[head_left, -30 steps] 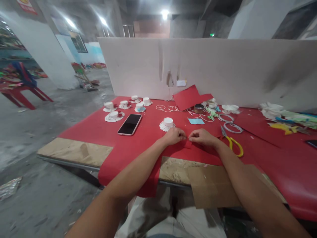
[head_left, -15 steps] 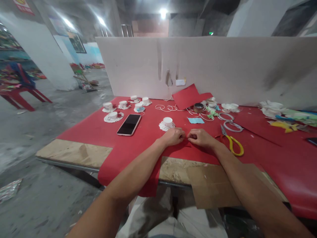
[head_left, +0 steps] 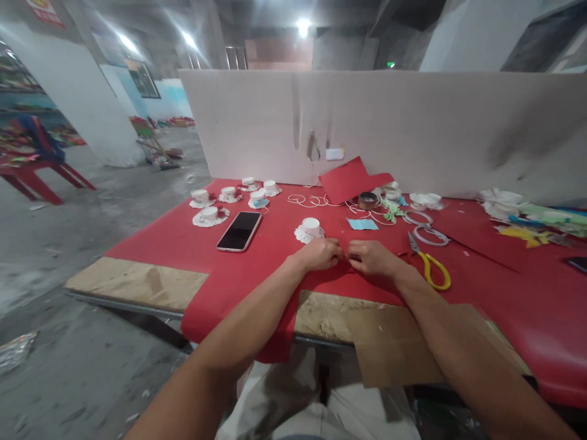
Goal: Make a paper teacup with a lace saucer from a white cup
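My left hand (head_left: 323, 253) and my right hand (head_left: 370, 256) nearly meet over the red table covering (head_left: 257, 275), fingers curled in a pinch. Between and below the fingertips shows a small piece of red paper (head_left: 349, 269), hard to make out against the red surface and mostly covered by the fingers. Just beyond my left hand stands a small white paper hat (head_left: 310, 227) with a frilled brim. Scissors (head_left: 428, 263) with yellow handles lie open to the right of my right hand. A light blue paper piece (head_left: 363, 224) lies beyond the hands.
Several more white hats (head_left: 211, 214) stand at the left back, near a phone (head_left: 239, 231). Behind are a red sheet (head_left: 346, 180), a tape roll (head_left: 367, 200), white cord (head_left: 302, 199) and scraps (head_left: 527, 235). A board (head_left: 389, 122) closes the table's back; cardboard (head_left: 394, 348) overhangs its front.
Both hands stay at the same spot, still pinched close together. The fingers of my right hand have turned slightly and curled further inward. Nothing else on the table has moved.
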A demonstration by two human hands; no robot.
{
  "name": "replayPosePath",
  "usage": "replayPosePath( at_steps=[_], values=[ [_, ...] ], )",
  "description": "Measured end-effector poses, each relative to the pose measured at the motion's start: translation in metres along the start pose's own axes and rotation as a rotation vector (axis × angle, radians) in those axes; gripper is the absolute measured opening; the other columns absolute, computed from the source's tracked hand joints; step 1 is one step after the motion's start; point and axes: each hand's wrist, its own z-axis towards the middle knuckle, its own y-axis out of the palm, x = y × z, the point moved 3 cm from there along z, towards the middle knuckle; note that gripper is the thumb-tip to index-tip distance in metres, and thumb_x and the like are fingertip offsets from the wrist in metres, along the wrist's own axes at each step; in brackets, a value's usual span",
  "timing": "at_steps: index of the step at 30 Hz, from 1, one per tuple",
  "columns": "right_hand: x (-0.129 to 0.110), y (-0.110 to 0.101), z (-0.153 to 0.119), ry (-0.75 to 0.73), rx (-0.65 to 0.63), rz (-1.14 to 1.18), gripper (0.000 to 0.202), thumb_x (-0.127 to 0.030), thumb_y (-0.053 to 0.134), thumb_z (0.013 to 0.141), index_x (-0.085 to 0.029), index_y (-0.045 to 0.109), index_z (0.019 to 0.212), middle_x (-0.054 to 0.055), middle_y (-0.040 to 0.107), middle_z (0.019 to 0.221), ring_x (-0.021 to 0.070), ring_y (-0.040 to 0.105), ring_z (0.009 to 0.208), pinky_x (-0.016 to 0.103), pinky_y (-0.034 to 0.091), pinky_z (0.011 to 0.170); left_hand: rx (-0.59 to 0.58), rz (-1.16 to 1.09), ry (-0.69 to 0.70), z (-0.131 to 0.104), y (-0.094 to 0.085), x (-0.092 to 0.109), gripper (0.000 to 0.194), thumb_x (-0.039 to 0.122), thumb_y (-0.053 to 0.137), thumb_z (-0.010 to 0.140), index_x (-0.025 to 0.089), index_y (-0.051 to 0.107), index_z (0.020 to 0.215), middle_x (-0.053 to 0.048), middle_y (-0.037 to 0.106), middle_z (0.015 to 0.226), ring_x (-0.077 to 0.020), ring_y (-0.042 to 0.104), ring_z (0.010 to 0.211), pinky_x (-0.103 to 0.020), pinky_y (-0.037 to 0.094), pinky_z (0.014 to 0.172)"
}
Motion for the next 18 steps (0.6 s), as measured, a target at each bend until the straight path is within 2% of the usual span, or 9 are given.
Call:
replayPosePath(
  at_steps=[4, 8, 11, 18],
  values=[
    [0.007, -0.003, -0.004, 0.098, -0.059, 0.224, 0.018, -0.022, 0.053, 0.075, -0.016, 0.07, 0.077, 0.005, 0.059, 0.072, 0.0137, 0.052, 0.063, 0.024, 0.037, 0.059, -0.006, 0.036, 0.037, -0.002, -0.004, 0.006, 0.023, 0.017, 0.047, 0.078, 0.021, 0.069, 0.088, -0.004, 0.062, 0.084, -0.013, 0.057, 0.075, -0.021, 0.041, 0.067],
    [0.014, -0.001, -0.009, 0.216, -0.082, 0.434, 0.018, -0.027, 0.055, 0.075, -0.016, 0.069, 0.078, 0.003, 0.06, 0.07, 0.0135, 0.053, 0.063, 0.024, 0.038, 0.059, -0.024, 0.053, 0.06, -0.003, -0.008, 0.01, 0.021, 0.018, 0.049, 0.078, 0.02, 0.069, 0.085, -0.005, 0.061, 0.081, -0.0136, 0.057, 0.074, -0.021, 0.041, 0.065],
    [0.017, 0.003, -0.01, 0.27, -0.092, 0.514, 0.018, -0.029, 0.059, 0.072, -0.016, 0.066, 0.081, 0.002, 0.059, 0.068, 0.0126, 0.052, 0.06, 0.023, 0.038, 0.055, -0.025, 0.036, 0.041, -0.003, -0.008, 0.01, 0.02, 0.017, 0.05, 0.077, 0.02, 0.069, 0.083, -0.004, 0.061, 0.08, -0.0137, 0.057, 0.073, -0.021, 0.041, 0.066],
    [0.019, 0.006, -0.008, 0.278, -0.11, 0.557, 0.015, -0.029, 0.063, 0.068, -0.015, 0.062, 0.074, 0.001, 0.058, 0.064, 0.0117, 0.049, 0.057, 0.023, 0.037, 0.053, -0.028, -0.081, -0.023, -0.002, -0.004, 0.006, 0.022, 0.016, 0.051, 0.075, 0.019, 0.069, 0.088, -0.004, 0.063, 0.085, -0.0135, 0.058, 0.077, -0.021, 0.042, 0.073]
  ],
)
